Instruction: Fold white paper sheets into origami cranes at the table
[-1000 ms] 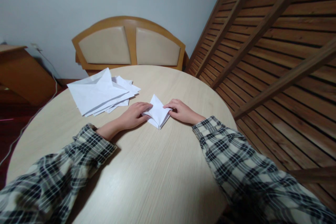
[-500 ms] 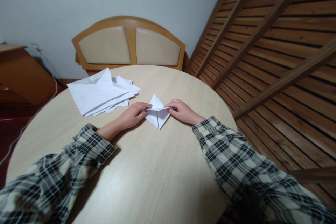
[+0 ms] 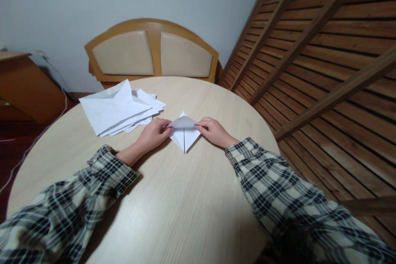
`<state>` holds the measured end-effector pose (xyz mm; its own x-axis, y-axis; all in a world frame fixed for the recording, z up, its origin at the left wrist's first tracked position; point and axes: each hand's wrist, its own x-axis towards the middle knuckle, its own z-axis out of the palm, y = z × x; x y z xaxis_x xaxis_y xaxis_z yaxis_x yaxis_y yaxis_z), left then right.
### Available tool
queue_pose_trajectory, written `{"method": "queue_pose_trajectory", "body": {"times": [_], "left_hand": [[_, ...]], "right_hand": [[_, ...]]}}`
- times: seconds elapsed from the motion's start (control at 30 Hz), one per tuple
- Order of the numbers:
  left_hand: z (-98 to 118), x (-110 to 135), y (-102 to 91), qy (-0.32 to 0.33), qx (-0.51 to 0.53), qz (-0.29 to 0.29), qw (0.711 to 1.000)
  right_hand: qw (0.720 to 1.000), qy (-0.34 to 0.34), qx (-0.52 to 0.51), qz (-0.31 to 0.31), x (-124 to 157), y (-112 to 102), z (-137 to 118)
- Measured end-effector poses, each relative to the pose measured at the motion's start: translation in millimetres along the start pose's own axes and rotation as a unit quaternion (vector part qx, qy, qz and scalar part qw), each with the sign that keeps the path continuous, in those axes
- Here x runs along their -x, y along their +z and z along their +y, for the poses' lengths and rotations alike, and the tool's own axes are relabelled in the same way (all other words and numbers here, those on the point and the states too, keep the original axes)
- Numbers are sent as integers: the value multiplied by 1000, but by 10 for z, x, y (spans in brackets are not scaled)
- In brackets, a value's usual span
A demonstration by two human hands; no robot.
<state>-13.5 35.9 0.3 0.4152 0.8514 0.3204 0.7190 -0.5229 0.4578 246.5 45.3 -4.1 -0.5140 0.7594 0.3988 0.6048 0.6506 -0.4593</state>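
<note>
A small white sheet of folded paper (image 3: 185,137) rests on the table between my hands, diamond-shaped, with a slit running down its middle to the near point. Its upper flap is lifted and curves across the width. My left hand (image 3: 154,133) pinches the left corner between thumb and fingers. On the opposite side, my right hand (image 3: 213,131) grips the right corner the same way. The fingertips partly hide both corners.
A pile of white paper sheets (image 3: 114,109), some creased, lies at the far left of the round wooden table (image 3: 173,206). Behind the table stands a padded headboard (image 3: 123,55). Wooden slats (image 3: 324,70) rise on the right. A cable (image 3: 40,130) runs at the left.
The paper's upper flap has risen and opened wider, showing more of its face. My left hand has shifted slightly left with its corner; my right hand has barely moved.
</note>
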Motion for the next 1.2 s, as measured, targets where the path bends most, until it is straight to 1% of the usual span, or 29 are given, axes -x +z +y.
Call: {"method": "queue_pose_trajectory", "body": {"times": [0.17,0.37,0.47,0.8,1.07,1.2], "left_hand": [[35,-3,-8,-1,-7,21,1000],[57,-9,-22,12,-2,16,1000],[45,-9,-11,8,-3,17,1000],[34,-19,38,-24,-15,30,999],[74,-41,73,-55,-22,38,998],[141,-53,93,-87,-45,32,995]], "right_hand": [[1000,0,-6,5,5,14,-34],[1000,-10,-6,5,11,27,-71],[1000,-8,-1,2,14,33,-86],[1000,3,6,11,-4,106,-101],[997,53,38,44,-31,195,-116],[996,67,33,57,-36,215,-162]]}}
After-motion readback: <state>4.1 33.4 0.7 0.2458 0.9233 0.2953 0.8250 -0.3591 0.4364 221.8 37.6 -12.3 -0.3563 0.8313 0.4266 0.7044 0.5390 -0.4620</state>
